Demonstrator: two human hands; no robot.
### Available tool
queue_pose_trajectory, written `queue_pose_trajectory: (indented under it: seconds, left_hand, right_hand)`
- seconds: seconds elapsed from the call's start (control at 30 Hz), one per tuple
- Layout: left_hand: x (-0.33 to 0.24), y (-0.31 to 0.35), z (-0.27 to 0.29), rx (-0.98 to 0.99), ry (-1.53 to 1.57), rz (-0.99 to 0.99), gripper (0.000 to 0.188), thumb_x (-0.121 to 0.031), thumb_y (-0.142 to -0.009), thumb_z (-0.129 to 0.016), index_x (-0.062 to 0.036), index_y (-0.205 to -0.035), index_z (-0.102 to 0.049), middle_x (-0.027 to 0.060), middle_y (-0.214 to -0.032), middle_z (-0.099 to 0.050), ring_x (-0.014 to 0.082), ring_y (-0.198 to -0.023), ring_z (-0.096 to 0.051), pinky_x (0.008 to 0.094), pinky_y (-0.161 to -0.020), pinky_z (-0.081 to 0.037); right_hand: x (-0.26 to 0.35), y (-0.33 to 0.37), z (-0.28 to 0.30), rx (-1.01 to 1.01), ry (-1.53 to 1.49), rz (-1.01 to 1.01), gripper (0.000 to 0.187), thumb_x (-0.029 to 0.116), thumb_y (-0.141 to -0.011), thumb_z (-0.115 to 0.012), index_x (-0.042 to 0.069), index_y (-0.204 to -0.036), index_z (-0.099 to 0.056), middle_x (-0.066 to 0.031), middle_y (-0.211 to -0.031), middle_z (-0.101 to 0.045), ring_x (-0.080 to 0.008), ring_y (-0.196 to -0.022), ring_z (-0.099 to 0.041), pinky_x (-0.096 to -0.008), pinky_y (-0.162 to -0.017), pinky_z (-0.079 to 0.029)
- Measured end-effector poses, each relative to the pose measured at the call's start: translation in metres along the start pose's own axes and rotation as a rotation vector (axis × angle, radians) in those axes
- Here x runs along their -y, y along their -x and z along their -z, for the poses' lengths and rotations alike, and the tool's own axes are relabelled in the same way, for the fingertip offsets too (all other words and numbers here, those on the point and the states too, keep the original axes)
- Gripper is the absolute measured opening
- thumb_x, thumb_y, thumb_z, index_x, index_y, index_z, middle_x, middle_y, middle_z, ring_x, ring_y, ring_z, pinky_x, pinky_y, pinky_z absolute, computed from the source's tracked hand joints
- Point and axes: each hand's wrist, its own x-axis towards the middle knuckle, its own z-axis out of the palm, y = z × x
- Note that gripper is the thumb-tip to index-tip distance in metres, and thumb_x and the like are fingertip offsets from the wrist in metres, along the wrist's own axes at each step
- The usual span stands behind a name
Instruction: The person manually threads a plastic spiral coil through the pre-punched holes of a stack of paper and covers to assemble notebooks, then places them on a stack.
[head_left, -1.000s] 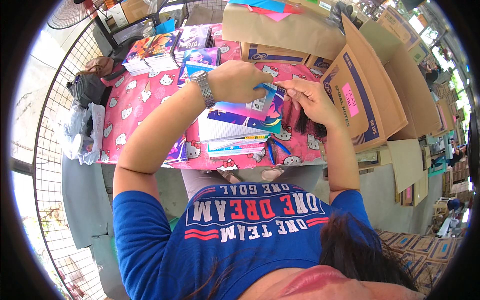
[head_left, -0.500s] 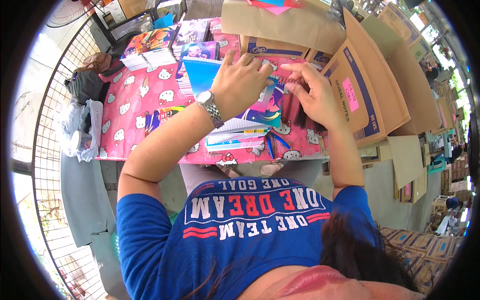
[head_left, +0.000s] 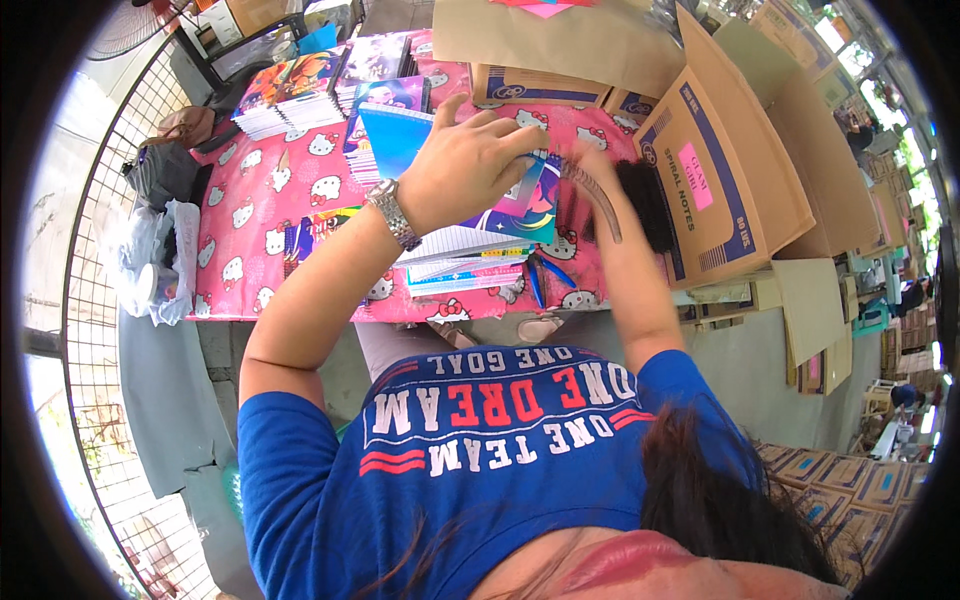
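Observation:
My left hand [head_left: 475,165], with a silver watch on its wrist, lies bent over a notebook with a blue cover side [head_left: 392,138], its fingers curled at the notebook's right part. A purple and teal illustrated cover [head_left: 538,215] shows beneath that hand. To its right, my right hand [head_left: 594,172] is smeared by motion, so its fingers cannot be read. A dark spiral coil [head_left: 602,205] hangs beside it, across the wrist. Below the left hand sits a stack of notebooks [head_left: 465,272], with blue-handled pliers [head_left: 546,278] at its right.
A large open cardboard box [head_left: 700,190] stands at the right, with a black bristly bundle [head_left: 648,205] against it. Stacks of illustrated notebooks [head_left: 290,95] stand far left on the pink patterned tablecloth [head_left: 235,250]. A white plastic bag [head_left: 165,265] hangs at the left edge.
My right hand has moved a little left and blurred, and a dark coil now shows by it. The black bundle beside the box is more exposed. My left hand stays over the notebook.

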Motion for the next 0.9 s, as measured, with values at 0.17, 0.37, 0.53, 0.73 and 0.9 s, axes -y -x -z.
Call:
queue_pose_trajectory:
  seconds: [0.17,0.37,0.53,0.73,0.9]
  left_hand:
    - [-0.017,0.033,0.002,0.044,-0.144,0.286,0.029,-0.02,-0.091,-0.063,-0.0171,-0.12,-0.057,0.011,-0.14,-0.048,0.0362,-0.141,-0.032,0.08,-0.105,-0.009]
    - [-0.035,0.046,-0.007,-0.115,-0.054,0.489,0.034,-0.027,-0.087,-0.072,-0.0155,-0.116,-0.057,0.0143,-0.153,-0.032,0.0479,-0.147,-0.014,0.0836,-0.098,-0.019]
    - [-0.007,0.028,-0.003,-0.084,0.073,0.288,0.036,-0.031,-0.083,-0.077,-0.0131,-0.111,-0.062,0.0065,-0.11,-0.057,0.0311,-0.117,-0.047,0.069,-0.1,-0.032]
    - [-0.008,0.026,-0.007,-0.098,0.081,0.302,0.04,-0.038,-0.076,-0.082,-0.015,-0.105,-0.067,0.0032,-0.101,-0.059,0.0276,-0.111,-0.052,0.0647,-0.095,-0.037]
    - [-0.01,0.026,-0.004,-0.096,0.127,0.271,0.04,-0.037,-0.071,-0.084,-0.0152,-0.101,-0.068,0.0017,-0.099,-0.059,0.027,-0.111,-0.053,0.0654,-0.096,-0.036]
  right_hand:
    - [-0.11,0.055,-0.03,-0.01,1.691,-0.016,0.059,0.038,-0.094,-0.054,0.009,-0.144,-0.041,-0.0233,-0.146,-0.029,-0.0425,-0.133,-0.03,-0.0542,-0.107,-0.031]
    - [-0.114,0.075,0.026,0.075,1.802,0.276,0.065,0.045,-0.091,-0.059,0.02,-0.149,-0.043,-0.024,-0.162,-0.015,-0.0509,-0.143,-0.022,-0.0615,-0.115,-0.022]
    - [-0.068,0.051,0.051,0.462,1.664,0.312,0.057,0.041,-0.093,-0.059,0.019,-0.145,-0.049,-0.0208,-0.154,-0.036,-0.0417,-0.139,-0.037,-0.0503,-0.113,-0.034]
    - [0.127,0.119,-0.058,0.838,0.293,0.312,0.055,0.044,-0.088,-0.064,0.003,-0.123,-0.062,-0.0058,-0.121,-0.062,-0.0165,-0.115,-0.057,-0.0325,-0.103,-0.042]
    - [0.147,0.138,-0.076,1.008,0.666,0.15,0.062,0.053,-0.084,-0.064,0.004,-0.122,-0.057,-0.0074,-0.126,-0.053,-0.0208,-0.121,-0.05,-0.0353,-0.105,-0.038]
